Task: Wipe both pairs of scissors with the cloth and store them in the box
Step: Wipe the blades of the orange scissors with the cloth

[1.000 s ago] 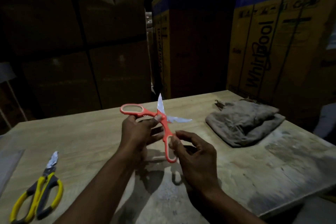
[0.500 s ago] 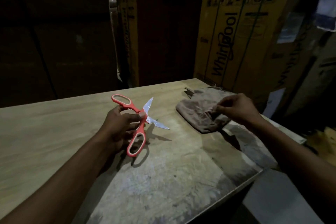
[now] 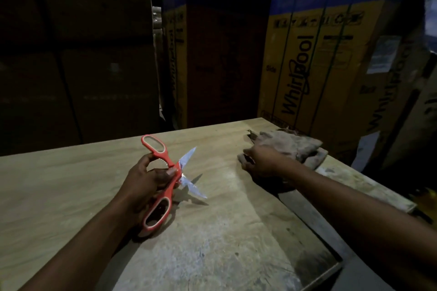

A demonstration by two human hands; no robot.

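My left hand (image 3: 149, 179) grips the orange-handled scissors (image 3: 163, 182) near their pivot, just above the table, with the blades spread apart and pointing right. My right hand (image 3: 262, 160) has its fingers closed on the near left edge of the grey-brown cloth (image 3: 290, 146), which lies bunched at the table's far right. The yellow-handled scissors and the storage box are out of the frame.
The wooden table (image 3: 71, 184) has a worn, pale patch at the front and its right edge runs diagonally close to my right forearm. Tall cardboard appliance cartons (image 3: 307, 59) stand right behind and beside the table.
My right hand left the scissors' lower handle, reached right and took hold of the cloth's edge. The left hand keeps the opened orange scissors. The view swung right, losing the yellow scissors.
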